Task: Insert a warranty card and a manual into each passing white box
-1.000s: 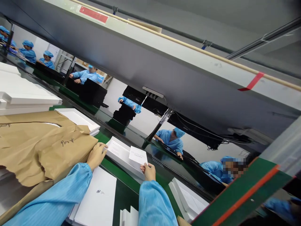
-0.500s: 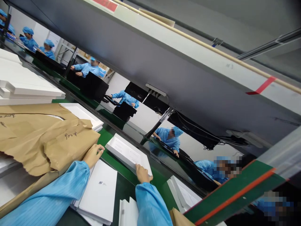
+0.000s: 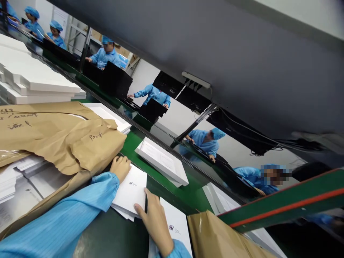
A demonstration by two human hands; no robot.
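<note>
My left hand (image 3: pixel 120 167) rests with curled fingers on the far edge of a stack of white printed sheets (image 3: pixel 131 190), right under the torn brown paper wrapping (image 3: pixel 61 136). My right hand (image 3: pixel 154 220) lies flat, fingers spread, between that stack and a second white stack with a small logo (image 3: pixel 176 225); its thumb touches the first stack. Neither hand grips anything. An open white box tray (image 3: pixel 162 161) sits on the green conveyor belt (image 3: pixel 134 139) just beyond both hands.
White foam slabs (image 3: pixel 32 79) are piled at far left, with a white box (image 3: pixel 107 114) behind the wrapping. Another brown paper bundle (image 3: pixel 220 236) lies at lower right. Several workers in blue coats stand across the belt. A grey overhead shelf (image 3: pixel 215 46) hangs above.
My right hand let go of the white card over the box tray and drew back onto the sheet stacks. My left hand slid from the wrapping's edge down to the stack.
</note>
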